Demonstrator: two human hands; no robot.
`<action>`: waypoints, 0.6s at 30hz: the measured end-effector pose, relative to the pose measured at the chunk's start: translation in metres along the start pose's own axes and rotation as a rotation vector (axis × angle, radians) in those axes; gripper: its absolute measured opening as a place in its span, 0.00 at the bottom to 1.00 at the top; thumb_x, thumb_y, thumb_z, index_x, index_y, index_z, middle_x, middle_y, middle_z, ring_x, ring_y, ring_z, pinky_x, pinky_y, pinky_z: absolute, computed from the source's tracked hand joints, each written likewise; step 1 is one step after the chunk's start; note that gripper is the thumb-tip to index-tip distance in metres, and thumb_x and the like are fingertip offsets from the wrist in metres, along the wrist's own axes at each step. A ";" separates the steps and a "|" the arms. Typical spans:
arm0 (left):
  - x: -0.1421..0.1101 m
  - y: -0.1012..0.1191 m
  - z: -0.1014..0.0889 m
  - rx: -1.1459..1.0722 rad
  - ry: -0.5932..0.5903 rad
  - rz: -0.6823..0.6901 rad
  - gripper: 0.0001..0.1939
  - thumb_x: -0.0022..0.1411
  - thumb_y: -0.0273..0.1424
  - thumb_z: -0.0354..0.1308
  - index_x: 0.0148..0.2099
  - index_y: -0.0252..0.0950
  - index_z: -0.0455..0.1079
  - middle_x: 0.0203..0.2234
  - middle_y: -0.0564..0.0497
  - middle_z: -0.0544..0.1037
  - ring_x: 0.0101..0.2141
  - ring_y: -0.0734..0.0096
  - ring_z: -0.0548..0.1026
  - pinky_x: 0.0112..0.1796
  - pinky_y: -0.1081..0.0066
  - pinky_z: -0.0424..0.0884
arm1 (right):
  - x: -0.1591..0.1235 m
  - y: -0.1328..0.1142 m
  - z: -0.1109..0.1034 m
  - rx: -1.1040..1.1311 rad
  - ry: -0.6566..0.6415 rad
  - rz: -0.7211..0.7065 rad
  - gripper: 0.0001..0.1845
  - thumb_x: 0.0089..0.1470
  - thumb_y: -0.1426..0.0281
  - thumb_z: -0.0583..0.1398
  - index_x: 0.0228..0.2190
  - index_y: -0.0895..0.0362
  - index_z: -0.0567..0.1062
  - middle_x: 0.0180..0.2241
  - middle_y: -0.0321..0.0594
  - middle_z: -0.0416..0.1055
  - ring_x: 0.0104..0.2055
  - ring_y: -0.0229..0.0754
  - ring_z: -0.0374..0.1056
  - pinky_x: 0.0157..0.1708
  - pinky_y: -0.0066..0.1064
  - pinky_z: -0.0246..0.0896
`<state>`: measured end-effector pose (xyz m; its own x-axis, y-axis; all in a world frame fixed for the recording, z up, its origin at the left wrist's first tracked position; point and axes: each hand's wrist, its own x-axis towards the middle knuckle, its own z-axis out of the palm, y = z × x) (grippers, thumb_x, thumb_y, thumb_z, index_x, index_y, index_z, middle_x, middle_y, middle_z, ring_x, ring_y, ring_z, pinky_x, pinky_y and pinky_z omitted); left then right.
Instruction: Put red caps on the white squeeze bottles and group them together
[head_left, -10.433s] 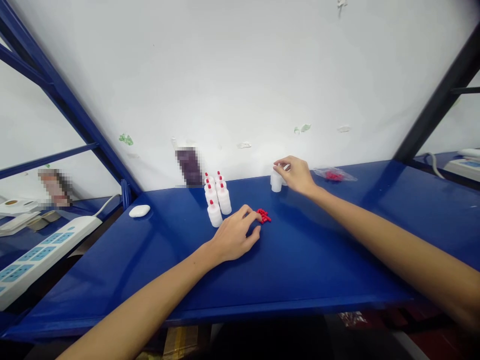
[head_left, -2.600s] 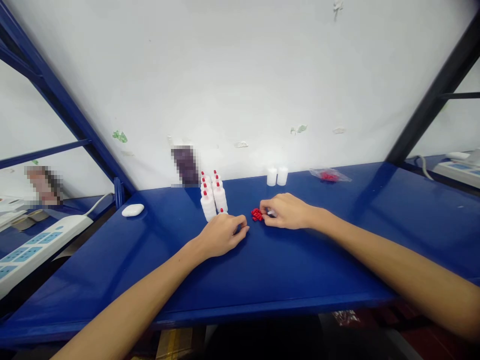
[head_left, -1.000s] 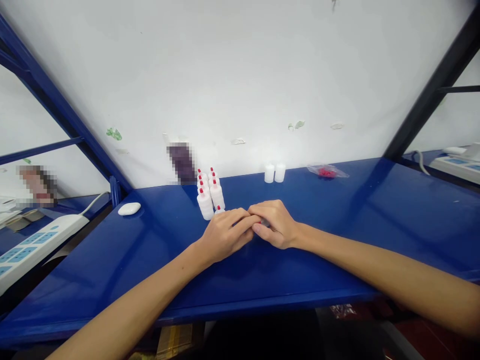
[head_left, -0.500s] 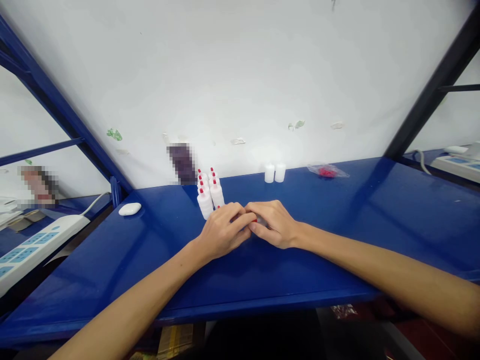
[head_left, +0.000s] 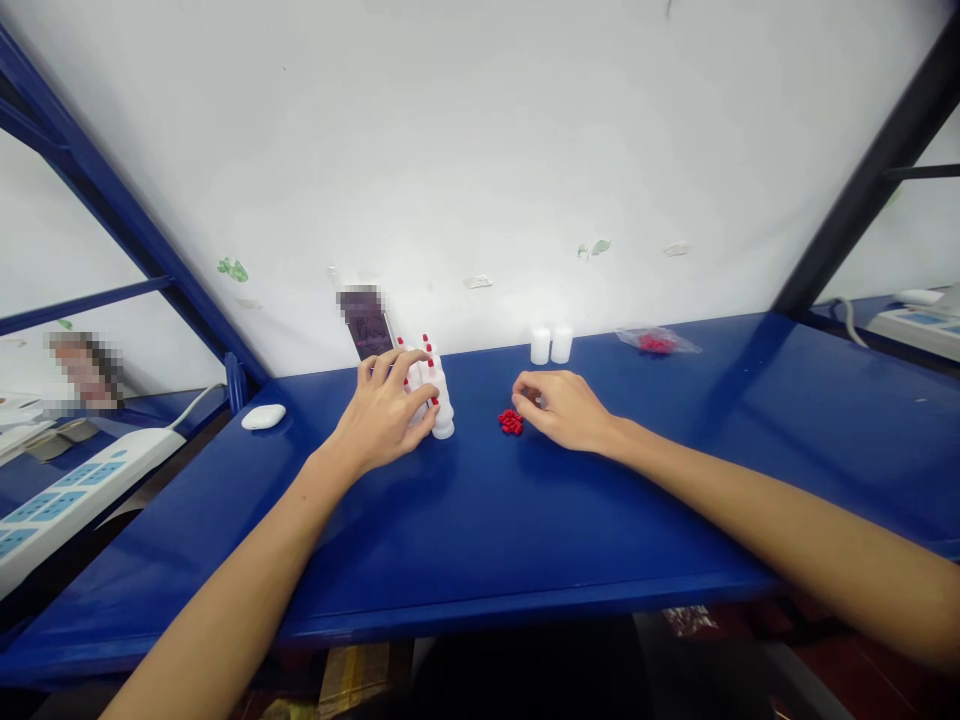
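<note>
My left hand (head_left: 379,410) reaches over a group of white squeeze bottles (head_left: 444,418) with red tips, which stand close together. Its fingers are spread and curved, with thumb and index on either side of the front bottle's red tip (head_left: 435,401); whether they touch it I cannot tell. Part of the group is hidden behind this hand. Just left of my right hand (head_left: 564,408) lies a small pile of red caps (head_left: 511,422) on the blue table (head_left: 480,530). My right hand's fingers are curled together in a pinch, and anything in them is hidden.
Two white bottles (head_left: 550,345) without red tips stand by the wall. A clear bag of red caps (head_left: 657,343) lies to their right. Leaning on the wall is a phone-like object (head_left: 366,322). A white rounded case (head_left: 263,417) and a power strip (head_left: 82,490) are on the left.
My hands were together at the middle and have parted. The left moved left to the bottles; the right drew slightly right and away, uncovering the red caps.
</note>
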<state>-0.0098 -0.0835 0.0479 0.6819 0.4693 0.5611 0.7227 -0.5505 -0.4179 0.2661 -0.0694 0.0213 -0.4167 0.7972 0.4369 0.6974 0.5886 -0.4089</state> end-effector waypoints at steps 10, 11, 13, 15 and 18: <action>0.004 0.017 -0.008 -0.106 0.347 -0.011 0.05 0.60 0.29 0.58 0.39 0.39 0.73 0.33 0.49 0.77 0.33 0.66 0.73 0.42 0.58 0.59 | 0.003 0.007 -0.006 -0.137 -0.263 -0.036 0.10 0.55 0.65 0.57 0.38 0.53 0.75 0.26 0.35 0.73 0.26 0.38 0.64 0.27 0.29 0.47; 0.006 0.025 -0.009 -0.164 0.369 0.002 0.03 0.60 0.28 0.58 0.37 0.39 0.72 0.28 0.53 0.77 0.28 0.70 0.71 0.40 0.60 0.59 | 0.003 0.009 -0.007 -0.153 -0.289 -0.054 0.11 0.54 0.65 0.58 0.40 0.53 0.75 0.27 0.35 0.73 0.26 0.38 0.65 0.26 0.29 0.47; 0.008 0.042 -0.008 -0.296 0.345 0.023 0.03 0.60 0.27 0.55 0.36 0.38 0.70 0.21 0.57 0.74 0.22 0.75 0.68 0.37 0.62 0.59 | 0.004 0.011 -0.011 -0.184 -0.323 -0.082 0.14 0.53 0.66 0.59 0.42 0.53 0.75 0.28 0.36 0.74 0.27 0.39 0.65 0.26 0.30 0.46; 0.010 0.059 -0.003 -0.415 0.268 0.050 0.05 0.61 0.27 0.53 0.34 0.37 0.69 0.17 0.58 0.71 0.18 0.77 0.65 0.34 0.65 0.59 | 0.004 0.013 -0.013 -0.209 -0.333 -0.096 0.14 0.51 0.66 0.60 0.41 0.52 0.75 0.30 0.36 0.74 0.28 0.40 0.66 0.26 0.30 0.47; 0.010 0.073 0.008 -0.534 0.111 0.084 0.08 0.62 0.27 0.51 0.31 0.36 0.69 0.13 0.59 0.67 0.15 0.79 0.62 0.33 0.68 0.63 | 0.004 0.016 -0.014 -0.209 -0.327 -0.103 0.12 0.50 0.66 0.61 0.38 0.52 0.75 0.31 0.36 0.74 0.29 0.40 0.66 0.27 0.30 0.48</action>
<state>0.0509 -0.1137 0.0170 0.6978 0.3485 0.6258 0.4890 -0.8702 -0.0608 0.2838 -0.0584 0.0283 -0.6306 0.7561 0.1751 0.7319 0.6544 -0.1899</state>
